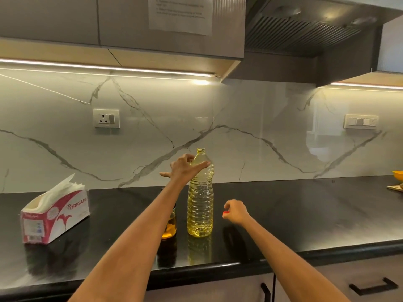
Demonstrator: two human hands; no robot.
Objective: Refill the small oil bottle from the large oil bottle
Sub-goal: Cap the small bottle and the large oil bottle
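The large clear oil bottle [200,205] stands upright on the black countertop [305,214], full of yellow oil, its mouth uncapped. My left hand [183,167] is at its shoulder with fingers spread, one finger lying across the bottle's neck area. My right hand [235,212] hovers to the right of the bottle, low over the counter, pinching a small red cap [226,212]. The small oil bottle [170,227] stands just left of the large one, holding darker amber oil; my left forearm hides most of it.
An opened pink and white tissue pack [55,216] sits at the left on the counter. An orange bowl [398,175] and a board are at the far right edge. The marble backsplash rises behind, cabinets hang overhead, and drawers sit below the counter edge.
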